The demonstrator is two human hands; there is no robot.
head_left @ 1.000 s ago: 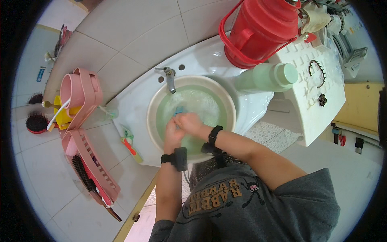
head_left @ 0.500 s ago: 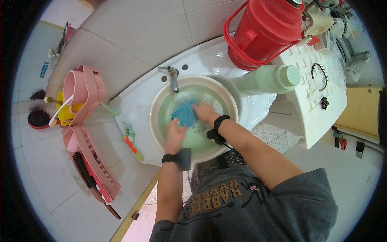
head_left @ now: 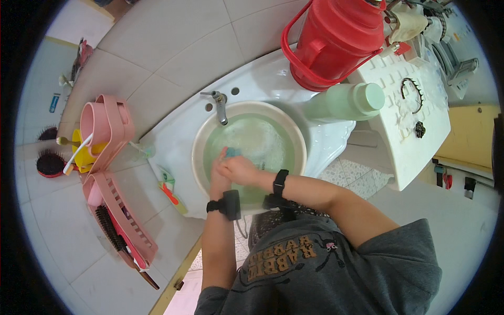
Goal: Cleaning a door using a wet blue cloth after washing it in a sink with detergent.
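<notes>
While the left hand (head_left: pixel 218 170) and right hand (head_left: pixel 239 169) grip the bunched blue cloth (head_left: pixel 232 152), washing looks partway done, the cloth not yet out of the sudsy cream basin (head_left: pixel 300 152).

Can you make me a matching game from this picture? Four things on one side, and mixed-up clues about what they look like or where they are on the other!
Things:
1. Blue cloth
2. Tap
3. Dark toothed band
4. Basin

Clues:
A. Silver-coloured, with a spout
B. Round and off-white, with foamy water in it
C. Bunched up in the left hand and right hand, just a bit showing
D. Lying on the white surface at the right

Right pairs: 1-C, 2-A, 3-D, 4-B
</notes>
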